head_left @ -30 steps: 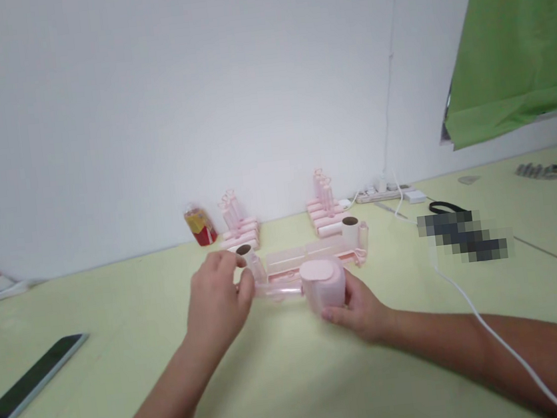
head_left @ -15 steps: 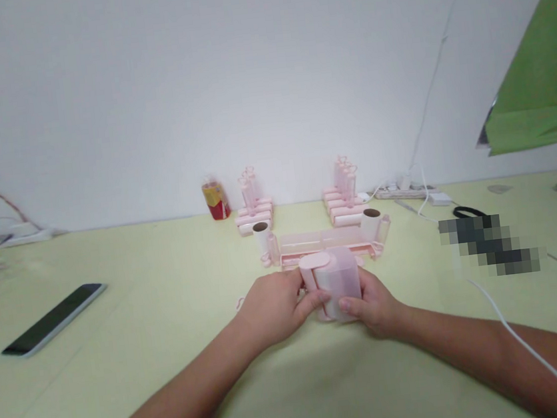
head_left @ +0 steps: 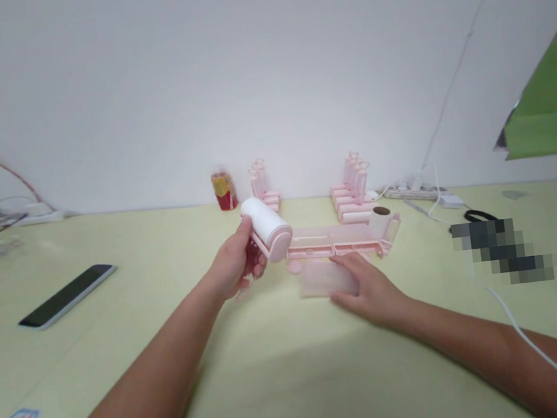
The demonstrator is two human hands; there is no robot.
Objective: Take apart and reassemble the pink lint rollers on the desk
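My left hand (head_left: 234, 258) is closed around a lint roller (head_left: 266, 220) with a white paper roll and a pink frame, tilted above the table. Part of its handle is hidden by my fingers. Low over the table, my right hand (head_left: 368, 289) grips a translucent pink cover (head_left: 321, 279), apart from the roller. Just behind the cover lie pink roller parts and clear covers (head_left: 312, 235) in a row. A white paper roll (head_left: 379, 223) with a brown core stands upright at the right end of that row.
Pink lint rollers (head_left: 353, 208) are lined up at the back right, and more pink rollers (head_left: 267, 197) at the back left. A red and yellow bottle (head_left: 224, 190) stands by the wall. A phone (head_left: 67, 297) lies left; a white cable (head_left: 537, 364) passes over my right forearm.
The cover has come off the lint roller. My left hand has lifted the roller up and left, while my right hand has kept the cover and lowered it toward the table.
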